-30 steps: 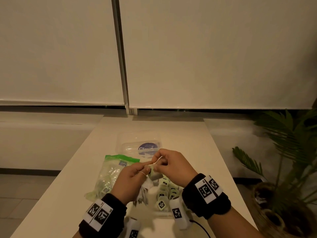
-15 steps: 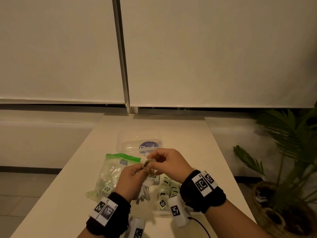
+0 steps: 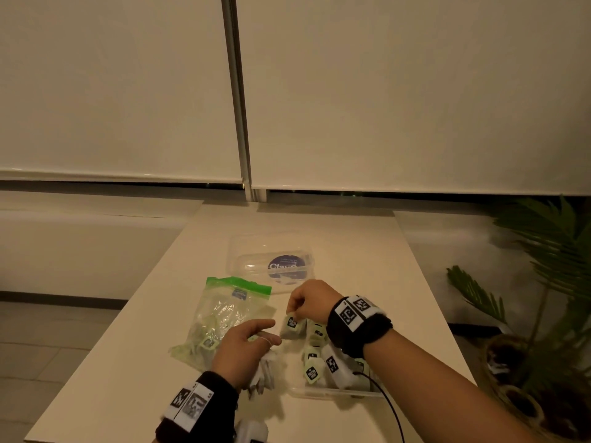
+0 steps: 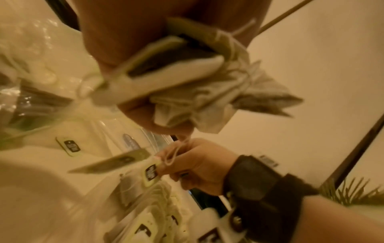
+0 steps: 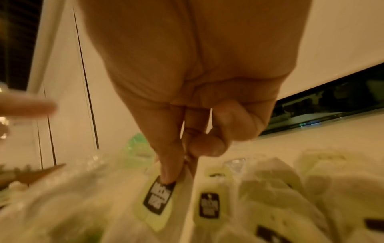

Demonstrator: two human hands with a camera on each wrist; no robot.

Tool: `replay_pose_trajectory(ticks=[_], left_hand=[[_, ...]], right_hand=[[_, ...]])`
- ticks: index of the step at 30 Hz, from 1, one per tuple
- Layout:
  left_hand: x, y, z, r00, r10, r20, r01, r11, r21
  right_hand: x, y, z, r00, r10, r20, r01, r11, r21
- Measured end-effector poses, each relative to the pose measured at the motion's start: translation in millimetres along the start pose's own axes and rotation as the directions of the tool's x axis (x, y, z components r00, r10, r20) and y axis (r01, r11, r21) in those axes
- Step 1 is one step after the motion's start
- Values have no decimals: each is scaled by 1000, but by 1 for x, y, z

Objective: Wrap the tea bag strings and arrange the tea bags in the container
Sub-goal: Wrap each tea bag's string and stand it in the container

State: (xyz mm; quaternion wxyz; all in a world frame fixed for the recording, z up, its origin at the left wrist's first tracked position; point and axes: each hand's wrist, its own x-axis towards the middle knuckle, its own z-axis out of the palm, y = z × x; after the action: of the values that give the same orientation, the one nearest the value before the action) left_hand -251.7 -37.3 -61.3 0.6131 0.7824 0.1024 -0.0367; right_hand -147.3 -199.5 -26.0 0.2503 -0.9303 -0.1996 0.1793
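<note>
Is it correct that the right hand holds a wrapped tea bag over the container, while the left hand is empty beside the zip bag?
Not quite. The left hand is not empty: the left wrist view shows its grip closed on a bundle of tea bags and tags. The rest is right: the right hand holds a wrapped tea bag over the container, beside the zip bag.

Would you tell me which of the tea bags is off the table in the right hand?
The tea bag pinched by the right hand at the container's far end; the others already lie in it, and the left hand holds a bundle.
</note>
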Motion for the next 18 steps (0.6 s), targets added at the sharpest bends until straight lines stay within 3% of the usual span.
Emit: replay_pose_trajectory(ticks=[3,7,15,18], left_hand=[[-7,6,-4,1000,-24,8,24,995,-96],[-12,10,-7,999,-18,48,26,982,-187],[-10,3,-8,997,-38,65,56,948,-314],[-6,8,-5,988,-92,121,137,884,-447]], right_hand=[[21,8,17,994,74,82,-60,986,-158],[40,14,24,987,136,90,-106,955,-276],[54,24,34,988,154,14,-137,917,-375],[47,19,24,993,114,-36,-120,948,-293]])
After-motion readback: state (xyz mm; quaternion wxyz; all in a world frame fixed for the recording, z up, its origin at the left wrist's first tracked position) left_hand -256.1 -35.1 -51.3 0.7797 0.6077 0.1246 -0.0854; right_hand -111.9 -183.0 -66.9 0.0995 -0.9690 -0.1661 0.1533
